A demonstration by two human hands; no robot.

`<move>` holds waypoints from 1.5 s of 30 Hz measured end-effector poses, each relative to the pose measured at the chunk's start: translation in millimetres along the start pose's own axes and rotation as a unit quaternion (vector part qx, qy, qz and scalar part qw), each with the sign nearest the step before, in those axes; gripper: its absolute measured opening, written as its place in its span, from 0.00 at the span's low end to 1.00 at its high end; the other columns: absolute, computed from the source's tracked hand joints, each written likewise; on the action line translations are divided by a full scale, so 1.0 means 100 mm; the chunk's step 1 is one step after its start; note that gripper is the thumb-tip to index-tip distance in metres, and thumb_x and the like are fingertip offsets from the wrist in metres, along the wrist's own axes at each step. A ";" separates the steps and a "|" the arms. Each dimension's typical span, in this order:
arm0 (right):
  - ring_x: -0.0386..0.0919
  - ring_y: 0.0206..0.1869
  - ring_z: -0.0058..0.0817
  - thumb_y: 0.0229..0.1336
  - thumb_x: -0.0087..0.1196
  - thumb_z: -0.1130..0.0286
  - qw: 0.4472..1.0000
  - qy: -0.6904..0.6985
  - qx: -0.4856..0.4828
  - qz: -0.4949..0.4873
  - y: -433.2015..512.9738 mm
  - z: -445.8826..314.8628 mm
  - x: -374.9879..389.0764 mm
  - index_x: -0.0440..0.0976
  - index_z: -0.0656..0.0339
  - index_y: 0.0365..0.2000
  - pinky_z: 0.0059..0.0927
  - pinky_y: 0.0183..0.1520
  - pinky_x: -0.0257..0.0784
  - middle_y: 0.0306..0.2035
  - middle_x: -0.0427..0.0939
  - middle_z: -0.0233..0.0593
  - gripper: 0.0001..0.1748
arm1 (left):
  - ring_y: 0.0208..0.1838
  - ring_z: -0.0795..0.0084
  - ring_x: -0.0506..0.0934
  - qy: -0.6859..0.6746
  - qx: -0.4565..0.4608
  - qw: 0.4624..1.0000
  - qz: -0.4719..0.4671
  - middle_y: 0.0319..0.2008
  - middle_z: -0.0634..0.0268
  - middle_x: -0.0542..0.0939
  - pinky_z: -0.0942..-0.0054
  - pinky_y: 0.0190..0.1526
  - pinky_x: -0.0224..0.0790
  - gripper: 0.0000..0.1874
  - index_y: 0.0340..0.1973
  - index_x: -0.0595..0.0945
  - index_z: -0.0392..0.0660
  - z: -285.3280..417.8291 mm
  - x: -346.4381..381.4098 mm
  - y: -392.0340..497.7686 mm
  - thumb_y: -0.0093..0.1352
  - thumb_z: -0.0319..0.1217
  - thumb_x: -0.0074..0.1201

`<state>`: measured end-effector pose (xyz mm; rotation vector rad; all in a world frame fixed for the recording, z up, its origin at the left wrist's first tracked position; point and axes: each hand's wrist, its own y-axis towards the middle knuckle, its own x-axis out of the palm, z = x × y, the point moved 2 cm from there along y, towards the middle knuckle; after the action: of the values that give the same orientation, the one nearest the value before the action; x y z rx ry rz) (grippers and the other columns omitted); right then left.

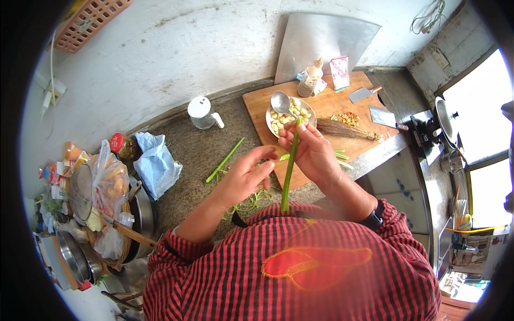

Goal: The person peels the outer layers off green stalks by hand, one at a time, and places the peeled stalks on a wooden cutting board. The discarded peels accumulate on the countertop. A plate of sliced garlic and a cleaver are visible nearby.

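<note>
My right hand [311,148] pinches a green stalk [292,168], perhaps celery, near its upper end; it hangs down toward my checked top. My left hand [249,172] is just left of the stalk, fingers apart, holding nothing that shows. Another green stalk [225,160] lies on the stone counter. Thin green peelings [257,200] lie below my left hand. Behind my right hand, a plate [268,120] of pale peeled pieces, with a metal ladle [280,102] across it, stands on a wooden cutting board [257,100]. More cut stalks [341,154] lie right of my right wrist.
The board also holds a straw brush [345,129], chopped orange and yellow bits [347,118], two cleavers [382,116], and a bottle [310,80]. A glass jar [202,114] stands on the counter. Blue plastic [156,164] and a metal pot [144,216] are at left.
</note>
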<state>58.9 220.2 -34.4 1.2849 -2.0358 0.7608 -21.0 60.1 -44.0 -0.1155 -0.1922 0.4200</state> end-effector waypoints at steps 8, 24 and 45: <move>0.73 0.49 0.28 0.64 0.46 0.68 0.995 -0.069 -0.051 -0.041 -0.08 -0.02 0.12 0.72 0.62 0.41 0.31 0.54 0.69 0.46 0.75 0.37 0.10 | 0.23 0.88 0.69 -0.010 0.057 0.998 0.030 0.24 0.72 0.75 0.86 0.22 0.59 0.10 0.44 0.76 0.38 0.04 0.18 0.16 0.69 0.28 0.51; 0.73 0.36 0.18 0.65 0.46 0.64 0.988 -0.150 -0.015 -0.012 -0.01 -0.03 -0.02 0.72 0.56 0.35 0.24 0.39 0.68 0.33 0.76 0.29 0.08 | 0.18 0.86 0.66 -0.147 0.074 0.986 0.040 0.18 0.69 0.74 0.86 0.19 0.58 0.04 0.32 0.79 0.39 -0.08 0.07 0.01 0.68 0.24 0.49; 0.75 0.33 0.19 0.64 0.48 0.65 0.995 -0.051 0.016 0.080 0.18 -0.06 -0.50 0.69 0.56 0.37 0.21 0.31 0.69 0.32 0.76 0.30 0.07 | 0.19 0.85 0.67 -0.104 -0.067 0.992 0.004 0.19 0.71 0.73 0.86 0.19 0.54 0.20 0.48 0.74 0.38 -0.27 -0.26 -0.38 0.73 0.42 0.42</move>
<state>60.9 259.2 -70.1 1.2106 -2.2380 0.8184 -23.9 12.9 -69.0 -0.2042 -0.4262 0.4266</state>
